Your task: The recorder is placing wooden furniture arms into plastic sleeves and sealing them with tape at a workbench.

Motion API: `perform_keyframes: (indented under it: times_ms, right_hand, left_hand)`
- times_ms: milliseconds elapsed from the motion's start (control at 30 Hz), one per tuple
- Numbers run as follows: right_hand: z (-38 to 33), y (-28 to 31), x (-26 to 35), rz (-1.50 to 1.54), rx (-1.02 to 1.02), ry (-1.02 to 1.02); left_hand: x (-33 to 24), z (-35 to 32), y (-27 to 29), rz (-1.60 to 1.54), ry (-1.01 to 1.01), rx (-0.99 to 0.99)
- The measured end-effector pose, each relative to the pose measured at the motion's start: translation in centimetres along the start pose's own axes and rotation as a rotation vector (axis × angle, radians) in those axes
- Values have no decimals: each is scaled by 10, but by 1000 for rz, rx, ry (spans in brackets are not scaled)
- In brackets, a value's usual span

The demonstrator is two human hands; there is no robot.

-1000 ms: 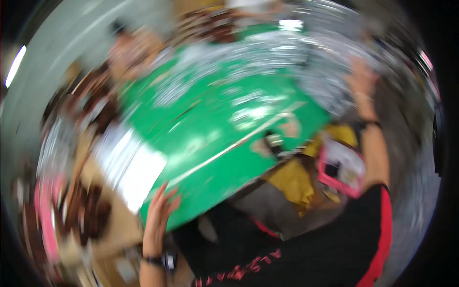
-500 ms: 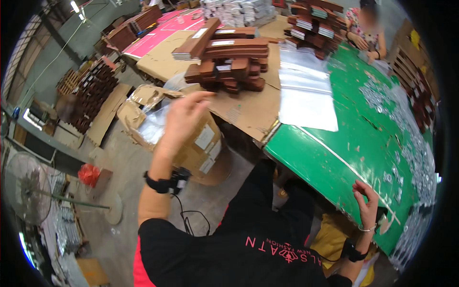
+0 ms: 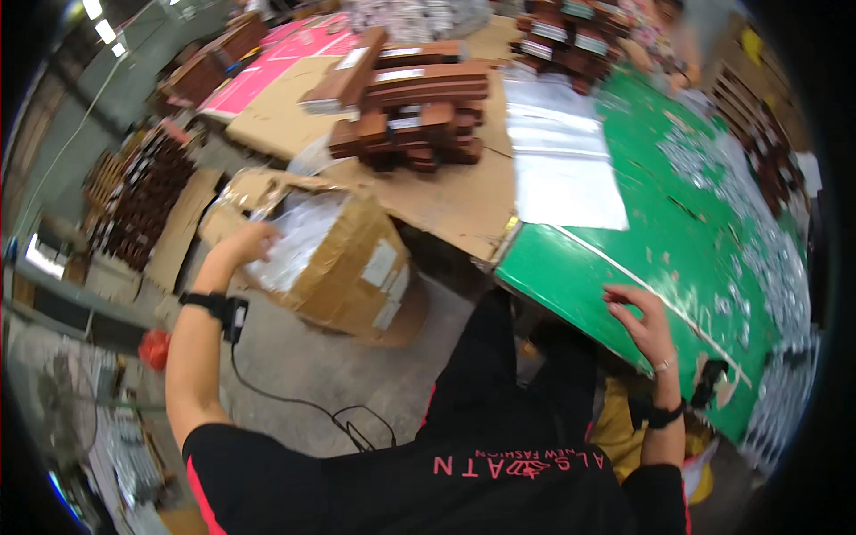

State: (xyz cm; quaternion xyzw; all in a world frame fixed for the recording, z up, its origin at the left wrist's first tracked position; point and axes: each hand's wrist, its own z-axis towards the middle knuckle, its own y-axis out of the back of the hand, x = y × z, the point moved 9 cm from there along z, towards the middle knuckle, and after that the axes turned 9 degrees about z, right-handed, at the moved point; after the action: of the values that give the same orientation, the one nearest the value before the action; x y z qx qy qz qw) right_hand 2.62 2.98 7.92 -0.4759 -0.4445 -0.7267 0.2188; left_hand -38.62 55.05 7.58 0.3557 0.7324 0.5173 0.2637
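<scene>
My left hand (image 3: 250, 243) is at the near left side of an open cardboard box (image 3: 355, 259), over the clear plastic (image 3: 308, 234) inside it. Its fingers look loosely bent and apart, slightly blurred, and I see nothing held. My right hand (image 3: 644, 323) hovers over the near edge of a green table (image 3: 584, 290), empty, thumb apart from the fingers. Flat clear plastic bags (image 3: 566, 178) lie in a stack on that table. Left of them, reddish-brown wooden pieces (image 3: 428, 94), some with white labels, are piled on a cardboard-covered surface (image 3: 455, 201).
Across the green table a co-worker's hand (image 3: 679, 80) shows beside another pile of brown pieces (image 3: 571, 40). Many small metal parts (image 3: 771, 276) in plastic line the right side. A black cable (image 3: 285, 399) hangs from my left wrist. A fan (image 3: 67, 383) stands at left.
My left hand has moved left and down from near the wooden pile to the cardboard box. My right hand has risen and shifted left, its fingers more spread. The head view has shifted slightly.
</scene>
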Motion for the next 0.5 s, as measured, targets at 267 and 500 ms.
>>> perform_keyframes:
  times_ms: [267,500]
  right_hand:
    - [8,-17,-9,62,19,-17]
    - [3,-20,-18,121,16,-38]
  left_hand:
    - [-3,-14,31,-71,101,-201]
    - [5,10,-1,-58,68,76]
